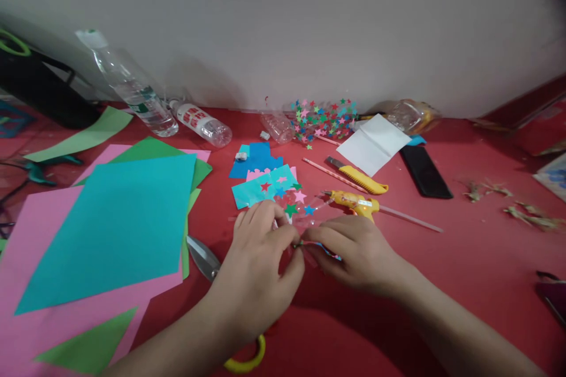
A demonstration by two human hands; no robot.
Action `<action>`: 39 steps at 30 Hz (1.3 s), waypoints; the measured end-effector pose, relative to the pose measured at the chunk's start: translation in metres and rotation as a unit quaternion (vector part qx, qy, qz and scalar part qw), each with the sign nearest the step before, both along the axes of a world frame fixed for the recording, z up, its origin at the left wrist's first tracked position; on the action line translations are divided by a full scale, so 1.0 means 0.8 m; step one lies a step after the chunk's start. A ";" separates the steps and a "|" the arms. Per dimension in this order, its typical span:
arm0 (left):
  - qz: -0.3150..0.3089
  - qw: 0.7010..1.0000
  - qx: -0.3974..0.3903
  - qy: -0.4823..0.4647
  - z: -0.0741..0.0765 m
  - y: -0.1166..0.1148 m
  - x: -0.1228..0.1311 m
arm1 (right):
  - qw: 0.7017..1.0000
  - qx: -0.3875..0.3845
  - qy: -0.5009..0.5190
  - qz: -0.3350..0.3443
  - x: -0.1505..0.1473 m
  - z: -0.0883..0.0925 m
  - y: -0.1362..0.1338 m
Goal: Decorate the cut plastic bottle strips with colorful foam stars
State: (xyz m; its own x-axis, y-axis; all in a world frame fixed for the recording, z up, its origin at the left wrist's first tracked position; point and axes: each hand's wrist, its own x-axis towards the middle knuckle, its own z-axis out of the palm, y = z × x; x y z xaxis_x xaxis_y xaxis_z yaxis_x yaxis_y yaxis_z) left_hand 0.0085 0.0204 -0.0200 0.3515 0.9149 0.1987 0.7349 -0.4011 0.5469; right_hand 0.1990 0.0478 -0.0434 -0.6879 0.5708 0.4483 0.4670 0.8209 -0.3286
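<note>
My left hand (259, 268) and my right hand (354, 253) meet over the red table (464, 283). Both pinch a small clear object (305, 245) with bits of colour on it; I cannot make out what it is. Loose paper stars (295, 203) lie just beyond my fingers. A yellow glue gun (356, 202) rests right behind my right hand. Scissors (203, 256) with a yellow handle lie partly under my left forearm.
Teal (115, 224), pink and green paper sheets lie stacked at left. Plastic bottles (132, 91) rest by the wall, near a pile of cut stars (325, 119). A yellow utility knife (362, 178), a pencil, white folded paper (374, 144) and a black phone (425, 171) lie at right.
</note>
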 end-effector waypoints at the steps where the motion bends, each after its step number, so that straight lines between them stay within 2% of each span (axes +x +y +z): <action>1: 0.002 1.000 0.002 0.001 0.000 0.001 -0.001 | 1.000 0.003 -0.007 -0.004 0.000 0.000 0.000; 6: 0.030 0.999 0.045 -0.008 -0.004 0.009 -0.004 | 0.999 0.028 -0.034 -0.025 0.000 0.001 -0.002; 11: 0.012 0.997 0.072 -0.012 -0.012 0.014 -0.007 | 0.996 0.008 -0.071 -0.052 0.004 0.003 -0.003; 16: 0.010 0.998 0.069 -0.007 -0.012 0.017 -0.009 | 0.987 -0.048 -0.127 -0.090 0.005 0.019 -0.004; 23: 0.036 0.997 0.041 -0.059 -0.024 0.026 -0.007 | 0.966 -0.091 -0.201 -0.138 -0.013 0.044 -0.015; 26: 0.053 0.997 0.032 -0.057 -0.016 0.030 -0.004 | 0.961 -0.092 -0.212 -0.155 -0.016 0.047 -0.018; 31: 0.029 0.999 -0.024 -0.011 0.020 0.032 -0.002 | 0.961 -0.077 -0.211 -0.159 -0.013 0.045 -0.020; 33: 0.014 0.999 -0.044 -0.016 0.029 0.032 -0.005 | 0.962 -0.075 -0.211 -0.158 -0.009 0.042 -0.021; 35: 0.011 0.998 -0.036 -0.040 0.029 0.032 -0.008 | 0.962 -0.075 -0.211 -0.155 -0.004 0.039 -0.021; 39: 0.012 0.997 0.004 -0.082 0.017 0.029 -0.009 | 0.965 -0.074 -0.206 -0.145 0.005 0.034 -0.020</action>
